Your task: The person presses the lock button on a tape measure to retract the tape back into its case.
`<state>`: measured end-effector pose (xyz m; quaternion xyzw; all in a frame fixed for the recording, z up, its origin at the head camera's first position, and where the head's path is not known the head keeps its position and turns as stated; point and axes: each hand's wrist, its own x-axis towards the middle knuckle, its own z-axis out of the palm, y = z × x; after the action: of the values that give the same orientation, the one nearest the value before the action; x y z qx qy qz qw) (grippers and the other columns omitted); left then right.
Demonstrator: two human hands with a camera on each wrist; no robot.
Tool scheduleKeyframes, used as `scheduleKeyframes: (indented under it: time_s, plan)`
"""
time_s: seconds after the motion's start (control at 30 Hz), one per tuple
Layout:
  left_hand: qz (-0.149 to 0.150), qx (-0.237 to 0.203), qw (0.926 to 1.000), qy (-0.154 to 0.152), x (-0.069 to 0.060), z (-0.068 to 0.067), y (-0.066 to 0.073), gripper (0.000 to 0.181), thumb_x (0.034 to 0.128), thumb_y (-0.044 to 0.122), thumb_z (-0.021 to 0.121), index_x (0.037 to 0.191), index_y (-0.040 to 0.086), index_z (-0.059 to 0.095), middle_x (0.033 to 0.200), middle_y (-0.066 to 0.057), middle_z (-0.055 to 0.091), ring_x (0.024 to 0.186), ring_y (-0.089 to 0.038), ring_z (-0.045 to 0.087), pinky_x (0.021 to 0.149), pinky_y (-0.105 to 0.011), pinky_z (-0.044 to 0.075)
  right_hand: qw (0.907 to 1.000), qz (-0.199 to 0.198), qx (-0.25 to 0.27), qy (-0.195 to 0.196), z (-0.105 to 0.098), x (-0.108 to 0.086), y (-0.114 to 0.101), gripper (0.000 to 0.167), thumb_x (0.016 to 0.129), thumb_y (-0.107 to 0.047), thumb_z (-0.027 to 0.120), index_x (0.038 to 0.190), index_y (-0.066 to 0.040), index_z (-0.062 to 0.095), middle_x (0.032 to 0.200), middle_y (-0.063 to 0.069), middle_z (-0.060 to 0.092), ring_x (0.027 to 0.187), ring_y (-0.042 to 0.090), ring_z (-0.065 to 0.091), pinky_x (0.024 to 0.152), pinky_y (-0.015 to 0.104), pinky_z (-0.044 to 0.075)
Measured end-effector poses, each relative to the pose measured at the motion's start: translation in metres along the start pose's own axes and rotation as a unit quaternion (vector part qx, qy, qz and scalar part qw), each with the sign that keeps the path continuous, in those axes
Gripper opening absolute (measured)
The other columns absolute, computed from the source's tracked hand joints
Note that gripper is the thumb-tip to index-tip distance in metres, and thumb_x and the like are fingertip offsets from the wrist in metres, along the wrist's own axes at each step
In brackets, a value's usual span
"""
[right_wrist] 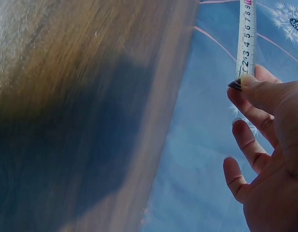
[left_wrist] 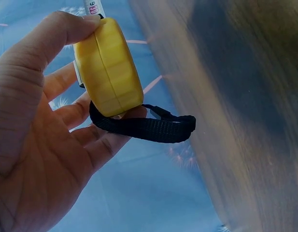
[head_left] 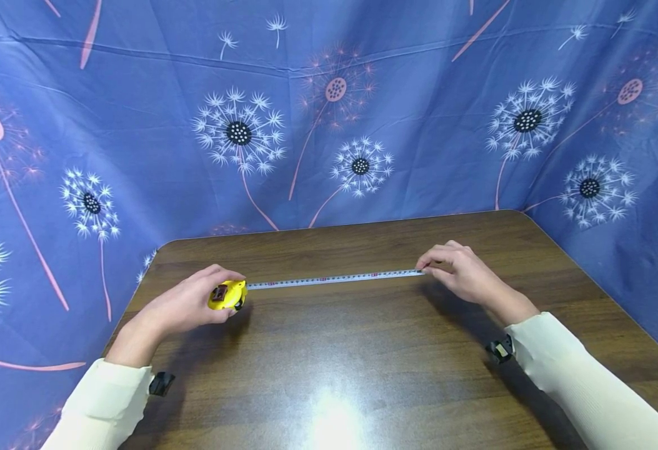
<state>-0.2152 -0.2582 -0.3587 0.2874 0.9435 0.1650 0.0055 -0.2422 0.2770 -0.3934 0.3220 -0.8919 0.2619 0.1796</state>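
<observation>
A yellow tape measure [head_left: 229, 295] is gripped in my left hand [head_left: 190, 297], thumb on one side and fingers on the other. Its black wrist strap [left_wrist: 144, 129] hangs from the case in the left wrist view. The white blade [head_left: 329, 279] stretches out straight, raised over the table, from the case to my right hand [head_left: 466, 273]. Between thumb and index finger, that hand pinches the blade's dark metal end hook [right_wrist: 235, 84]. In the right wrist view the other fingers are loosely bent and hold nothing. Low numbers on the blade [right_wrist: 246, 43] show near the hook.
Beneath both hands lies a brown wood-grain table [head_left: 317, 350] with rounded far corners. A blue cloth [head_left: 418, 125] printed with dandelions hangs behind it and along the sides. Dark wrist cameras [head_left: 500, 349] sit at the sleeve cuffs.
</observation>
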Motion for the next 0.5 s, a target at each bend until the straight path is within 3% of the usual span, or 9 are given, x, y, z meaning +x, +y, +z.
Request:
scheduleKeyframes:
  time_s: [0.5]
  plan:
    - [-0.007, -0.002, 1.0000, -0.007, 0.0016, 0.0017, 0.0035, 0.054, 0.0844, 0.020, 0.081, 0.135, 0.014, 0.063, 0.120, -0.001, 0.059, 0.100, -0.017, 0.056, 0.085, -0.041, 0.049, 0.9998, -0.020, -0.002, 0.003, 0.0046, 0.0033, -0.0012, 0.027, 0.085, 0.004, 0.080, 0.097, -0.021, 0.076, 0.098, -0.012, 0.074, 0.090, 0.019, 0.058, 0.079, 0.043, 0.035]
